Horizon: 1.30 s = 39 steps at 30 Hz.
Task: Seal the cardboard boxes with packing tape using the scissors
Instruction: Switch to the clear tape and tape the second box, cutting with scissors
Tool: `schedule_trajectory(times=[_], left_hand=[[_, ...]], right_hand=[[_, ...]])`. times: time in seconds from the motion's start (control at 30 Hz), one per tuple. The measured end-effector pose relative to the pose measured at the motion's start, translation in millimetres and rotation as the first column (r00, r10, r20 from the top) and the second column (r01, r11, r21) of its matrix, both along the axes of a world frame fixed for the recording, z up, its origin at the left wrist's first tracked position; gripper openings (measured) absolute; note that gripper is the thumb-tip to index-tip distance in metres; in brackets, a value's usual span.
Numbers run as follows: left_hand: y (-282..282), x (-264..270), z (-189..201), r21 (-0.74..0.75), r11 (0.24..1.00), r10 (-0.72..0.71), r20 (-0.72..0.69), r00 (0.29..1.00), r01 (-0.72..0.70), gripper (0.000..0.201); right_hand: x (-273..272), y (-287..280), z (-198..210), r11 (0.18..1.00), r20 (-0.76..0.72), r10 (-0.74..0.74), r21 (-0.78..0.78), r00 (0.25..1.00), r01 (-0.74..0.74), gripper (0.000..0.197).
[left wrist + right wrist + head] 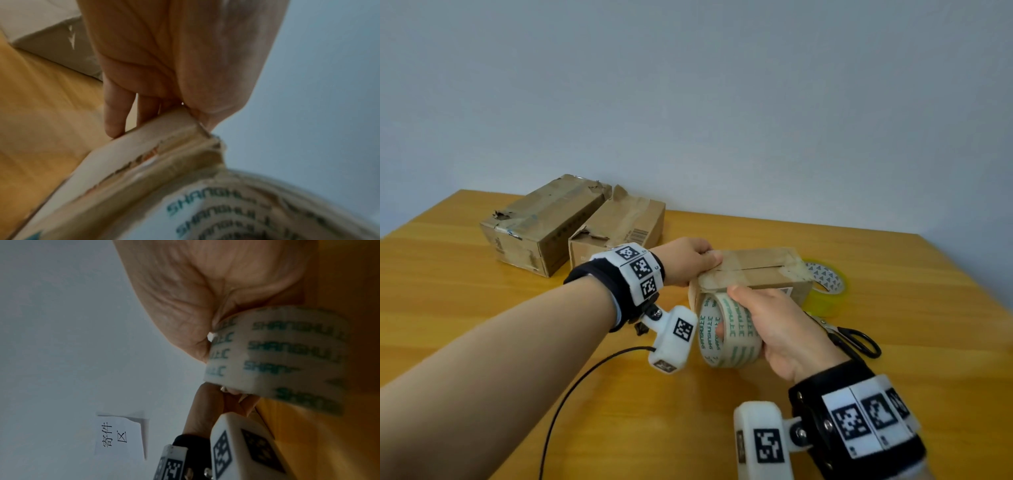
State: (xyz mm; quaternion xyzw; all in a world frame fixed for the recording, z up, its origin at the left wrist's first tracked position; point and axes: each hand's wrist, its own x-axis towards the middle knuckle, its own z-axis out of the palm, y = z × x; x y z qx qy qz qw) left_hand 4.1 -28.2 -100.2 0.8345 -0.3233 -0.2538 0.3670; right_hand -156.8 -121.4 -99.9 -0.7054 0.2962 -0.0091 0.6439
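Note:
A small cardboard box (760,270) lies mid-table, its top seam showing as a slit. My left hand (698,262) grips its left end, thumb on top; in the left wrist view the fingers (115,116) curl against the box's (148,146) side. My right hand (753,318) holds a white tape roll (726,334) with green print against the box's near left corner, thumb on the rim and fingers inside the core. The right wrist view shows that roll (283,352) in the palm. Black-handled scissors (854,339) lie just right of my right hand.
Two larger worn cardboard boxes (541,222) (619,226) stand at the back left by the wall. A yellowish tape roll (827,289) lies behind the small box on the right. A black cable (571,380) runs over the wooden table (482,308). A paper sign (119,436) hangs on the wall.

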Motion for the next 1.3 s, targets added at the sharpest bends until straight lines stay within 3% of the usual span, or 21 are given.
schedule_trajectory(times=[0.4,0.5,0.6,0.7,0.83,1.03,1.3], left_hand=[[2.5,-14.6,1.2,-0.018,0.999,0.035,-0.036,0.999,-0.036,0.035],[7.8,-16.8,2.2,-0.036,0.999,0.004,0.14,0.99,0.001,0.048],[20.0,-18.0,6.4,-0.049,0.99,-0.104,0.376,0.921,0.132,0.051],[38.0,-20.2,10.4,-0.011,0.964,-0.249,0.304,0.92,0.264,0.05],[55.0,-22.5,5.6,0.062,0.949,-0.314,0.204,0.927,0.308,0.082],[45.7,-29.3,-8.9,-0.047,0.987,-0.129,0.344,0.93,0.154,0.069],[44.1,-33.4,-17.6,-0.167,0.979,-0.059,0.311,0.948,0.116,0.053]], right_hand=[[5.0,12.3,-1.4,0.996,-0.099,-0.082,-0.042,0.992,0.078,0.034],[5.2,15.1,-2.6,0.992,-0.097,-0.1,-0.086,0.99,0.092,0.034],[4.9,16.5,-4.1,0.986,-0.087,-0.114,-0.13,0.99,0.102,0.035],[6.2,14.3,-6.7,0.986,-0.098,-0.109,-0.136,0.989,0.095,0.039],[7.0,11.1,-8.1,0.99,-0.102,-0.097,-0.115,0.99,0.085,0.043],[3.8,4.0,-0.6,0.999,-0.161,-0.027,-0.041,0.987,0.02,0.034],[-0.3,0.8,9.2,0.997,-0.191,-0.019,0.073,0.981,0.033,0.027]])
